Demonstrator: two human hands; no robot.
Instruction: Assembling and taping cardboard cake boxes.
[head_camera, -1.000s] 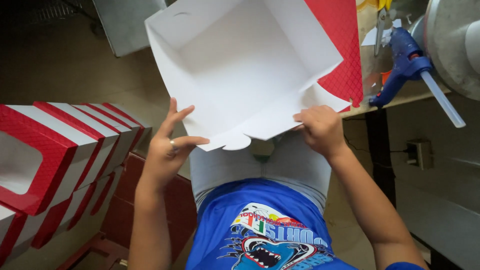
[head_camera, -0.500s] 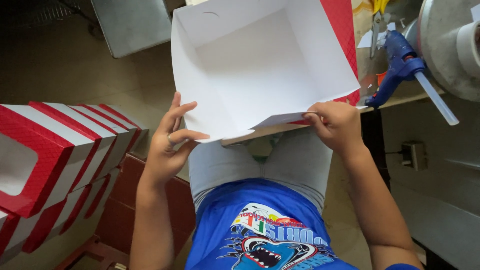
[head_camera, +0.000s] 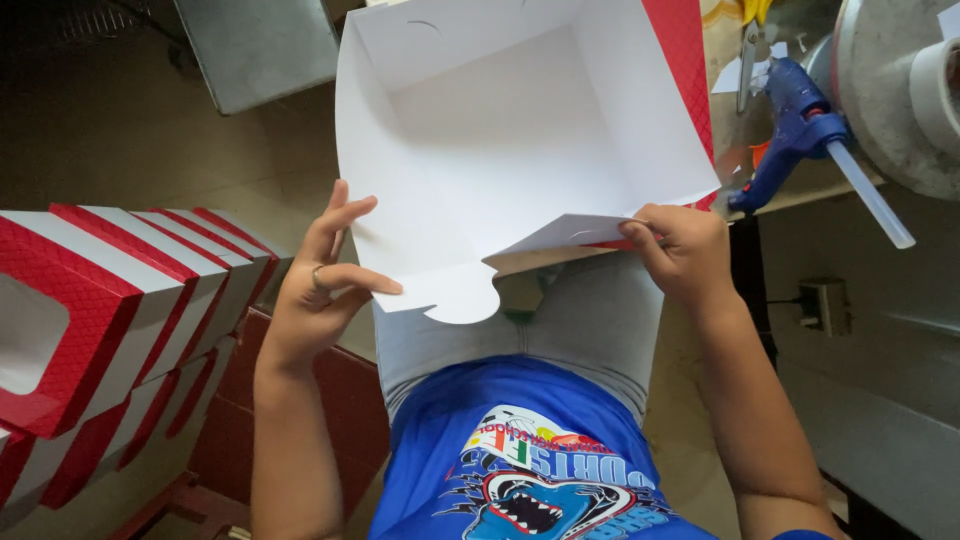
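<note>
White box (head_camera: 500, 150) btwn hands: L hand (head_camera: 315, 295) pinching front flap, R hand (head_camera: 680, 250) gripping side flap, hands apart.

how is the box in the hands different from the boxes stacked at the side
The box in the hands is open and half folded, its white inside showing, with flaps loose; the stacked boxes are closed and fully formed. The held box shows only a strip of red outside; the stacked ones show red and white stripes. The nearest stacked box has a window; none shows on the held one. Both are red and white cardboard.
</note>
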